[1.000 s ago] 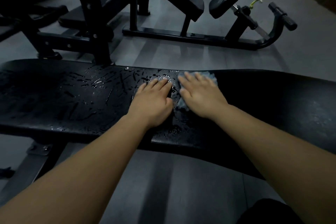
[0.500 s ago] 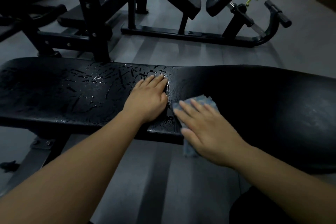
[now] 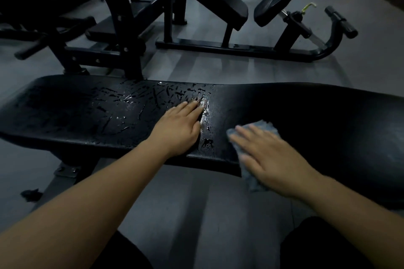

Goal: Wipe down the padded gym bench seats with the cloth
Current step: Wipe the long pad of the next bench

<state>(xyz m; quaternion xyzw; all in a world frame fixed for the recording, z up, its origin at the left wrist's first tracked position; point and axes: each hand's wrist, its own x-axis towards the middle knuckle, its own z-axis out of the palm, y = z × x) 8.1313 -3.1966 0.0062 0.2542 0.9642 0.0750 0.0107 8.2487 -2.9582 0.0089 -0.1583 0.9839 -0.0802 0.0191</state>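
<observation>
Bench seat [image 3: 306,111] runs left–right. Left hand [image 3: 177,131] flat on it, fingers straight; right hand [image 3: 271,155] flat, pressing cloth [image 3: 265,125] at near edge.

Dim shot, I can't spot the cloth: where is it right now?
Head view, right of centre: the cloth lies under the flat right hand, draped over the near edge of the bench pad, right of the left hand.

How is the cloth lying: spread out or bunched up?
Spread flat: the cloth lies under the right hand, fingers straight, on the bench pad, one end hanging over the near edge. Folds unclear.
</observation>
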